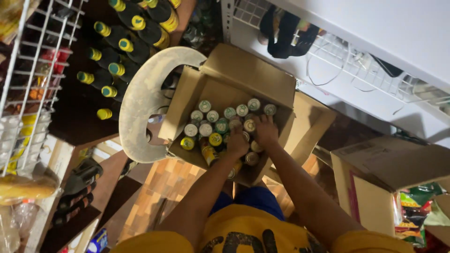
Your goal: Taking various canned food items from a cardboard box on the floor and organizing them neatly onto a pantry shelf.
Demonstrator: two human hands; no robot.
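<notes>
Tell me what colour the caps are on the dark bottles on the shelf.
Yellow caps on the dark bottles, seen in the head view.

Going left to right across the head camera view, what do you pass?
White wire rack → dark bottles with yellow caps → pale curved stool seat → open cardboard box of cans, with left hand and right hand inside → second cardboard box → snack packets.

Dim storeroom, wire shelves (33,70), parquet floor (173,180)

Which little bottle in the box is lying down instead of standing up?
The yellow-labelled bottle beside the left hand in the cardboard box. It shows its side; the others show only caps.
</notes>
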